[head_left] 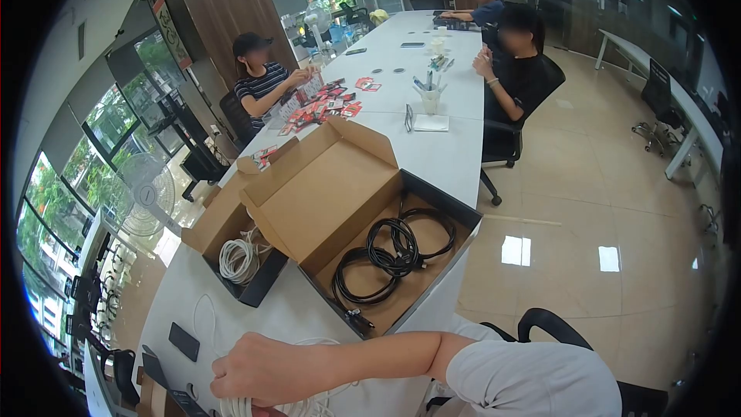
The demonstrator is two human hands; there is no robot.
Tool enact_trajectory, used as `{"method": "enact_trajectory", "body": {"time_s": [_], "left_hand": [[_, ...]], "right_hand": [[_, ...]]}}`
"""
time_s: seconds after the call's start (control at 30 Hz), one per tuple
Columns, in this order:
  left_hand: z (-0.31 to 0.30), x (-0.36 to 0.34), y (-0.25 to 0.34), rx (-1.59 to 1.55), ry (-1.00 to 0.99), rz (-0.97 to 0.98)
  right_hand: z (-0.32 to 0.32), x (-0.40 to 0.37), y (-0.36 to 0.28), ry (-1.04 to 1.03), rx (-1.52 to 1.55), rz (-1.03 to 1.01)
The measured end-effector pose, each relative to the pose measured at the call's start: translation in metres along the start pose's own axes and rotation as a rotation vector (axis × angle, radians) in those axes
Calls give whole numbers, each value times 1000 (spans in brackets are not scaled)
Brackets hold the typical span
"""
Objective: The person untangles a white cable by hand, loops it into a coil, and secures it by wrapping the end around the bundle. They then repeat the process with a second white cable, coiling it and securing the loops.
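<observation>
My right hand (266,371) is at the bottom of the view, its fingers curled closed on a coil of white cable (234,406). More white cable (316,405) lies loose on the table beside and beneath my forearm. A bit of skin shows under the right hand at the bottom edge; whether it belongs to my left hand I cannot tell. Ahead, an open cardboard box (440,282) holds coiled black cables (394,247) with dark plugs. To its left, a smaller open box (266,282) contains a bundle of white cable (240,260).
A dark flat object (184,341) lies left of my hand, near another open box (158,398). Farther along the white table (378,125) are red packets (320,106), a cup of pens (430,96) and several seated people. A chair (552,324) stands at right.
</observation>
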State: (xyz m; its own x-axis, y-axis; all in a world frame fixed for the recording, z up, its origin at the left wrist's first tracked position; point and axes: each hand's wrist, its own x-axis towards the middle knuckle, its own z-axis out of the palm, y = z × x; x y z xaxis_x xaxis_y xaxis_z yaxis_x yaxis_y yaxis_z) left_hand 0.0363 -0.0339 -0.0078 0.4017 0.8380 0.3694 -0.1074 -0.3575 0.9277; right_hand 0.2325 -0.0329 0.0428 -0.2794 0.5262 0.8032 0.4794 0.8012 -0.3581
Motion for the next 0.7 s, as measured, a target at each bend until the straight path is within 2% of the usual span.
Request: {"method": "enact_trajectory", "body": {"time_s": [0.07,0.17,0.43,0.53,0.63,0.7], "left_hand": [[0,-3,-4,-141,-46,29],[40,4,24,-365,-117,32],[-3,-4,-10,-902,-11,-278],[11,6,2,-800,-285,-167],[-12,-14,-19,-371,464,-336],[-47,-39,-49,-488,467,-261]], "right_hand": [[1,-1,0,2,-14,16],[-1,0,3,4,-41,24],[5,1,6,-15,0,-44],[-2,2,6,-166,-43,-16],[-7,3,4,-194,37,-33],[-4,1,5,-154,107,-65]]}}
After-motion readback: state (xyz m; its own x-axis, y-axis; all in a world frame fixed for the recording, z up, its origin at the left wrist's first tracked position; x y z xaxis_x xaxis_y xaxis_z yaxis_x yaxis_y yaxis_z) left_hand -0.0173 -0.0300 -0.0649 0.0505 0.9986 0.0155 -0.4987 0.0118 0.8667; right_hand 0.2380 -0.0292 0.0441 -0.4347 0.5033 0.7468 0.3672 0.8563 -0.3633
